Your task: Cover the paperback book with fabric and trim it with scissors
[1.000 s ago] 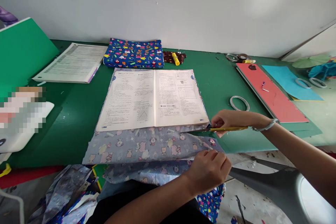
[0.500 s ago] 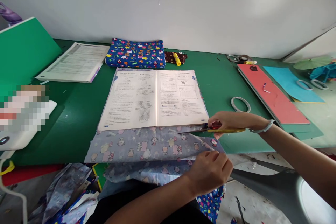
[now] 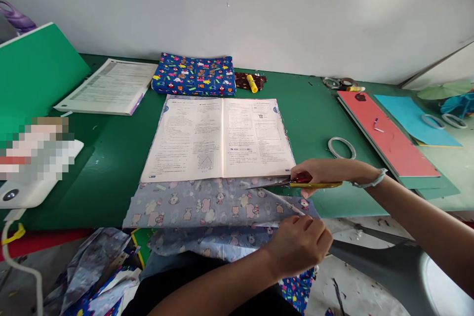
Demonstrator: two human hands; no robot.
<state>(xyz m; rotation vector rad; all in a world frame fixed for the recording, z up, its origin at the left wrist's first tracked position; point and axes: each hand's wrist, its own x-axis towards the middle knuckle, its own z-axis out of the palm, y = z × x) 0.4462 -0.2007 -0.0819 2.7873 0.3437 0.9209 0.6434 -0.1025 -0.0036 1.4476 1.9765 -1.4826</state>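
An open printed book lies flat on top of grey cloth patterned with cartoon animals. Below the book's lower right corner, my right hand is closed round scissors with red and yellow handles; their blades point left along the cloth, just under the book's edge. A cut strip of cloth parts from the rest near the blades. My left hand is closed on the cloth's near right edge, its fingertips partly hidden. The cloth hangs over the table's front edge toward my lap.
Behind the book lie a folded blue patterned cloth and a yellow glue stick. A tape roll and a red board are on the right. Another book and a white device are on the left.
The scissors have shifted very slightly left along the cloth, relative to the book. My left hand keeps hold of the cloth edge. The whole view has moved a little.
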